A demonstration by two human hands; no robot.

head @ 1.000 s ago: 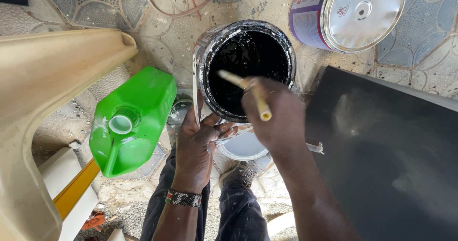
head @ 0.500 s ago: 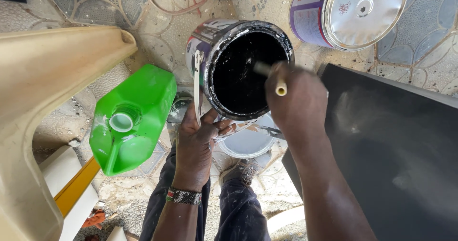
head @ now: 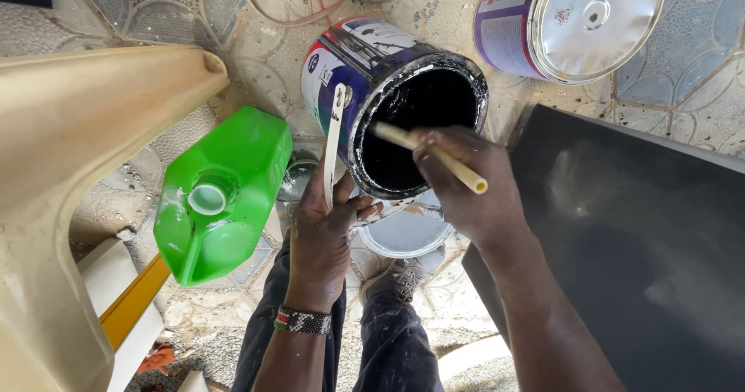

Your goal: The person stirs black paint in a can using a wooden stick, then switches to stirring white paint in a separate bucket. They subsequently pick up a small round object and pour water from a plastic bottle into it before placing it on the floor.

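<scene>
Inside tilted paint can (head: 365, 74), black paint (head: 411, 128), stick (head: 431, 155).

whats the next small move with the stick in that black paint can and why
Probably another slow stir. The right hand grips the pale stick with its tip down in the open can of black paint, and the left hand braces the tilted can at its rim, so it looks steady enough to stir.
</scene>
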